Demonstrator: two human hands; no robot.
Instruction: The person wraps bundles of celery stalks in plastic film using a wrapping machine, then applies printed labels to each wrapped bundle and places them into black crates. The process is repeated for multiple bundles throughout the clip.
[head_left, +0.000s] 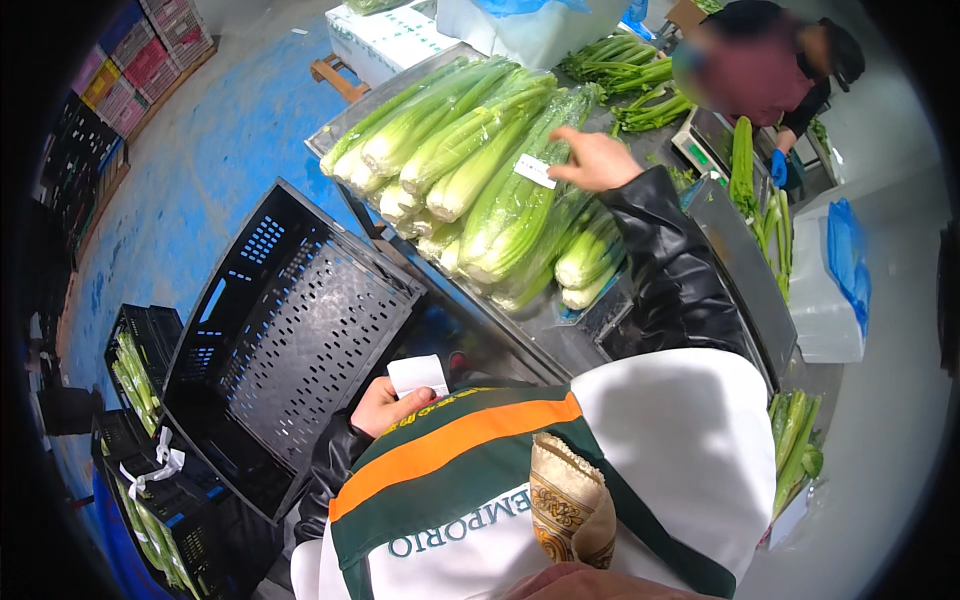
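My left hand (394, 405), low in front of my body, holds a small white roll of labels (417, 375) between thumb and fingers. My right hand (592, 159) is over the wrapped celery, its fingers spread at the edge of a white label (535, 171) that bears writing. That label lies on a plastic-bagged celery bunch (499, 225) on top of the pile. More bagged celery (450, 150) is stacked to the left on a metal table (322, 139). Smaller celery bunches (589, 262) lie below my right forearm.
An empty black plastic crate (300, 337) stands left of the table. Black crates with celery (180, 525) are at the lower left. A co-worker (772, 67) leans over a scale (697, 146) at the upper right. A white foam box (382, 34) stands behind the table.
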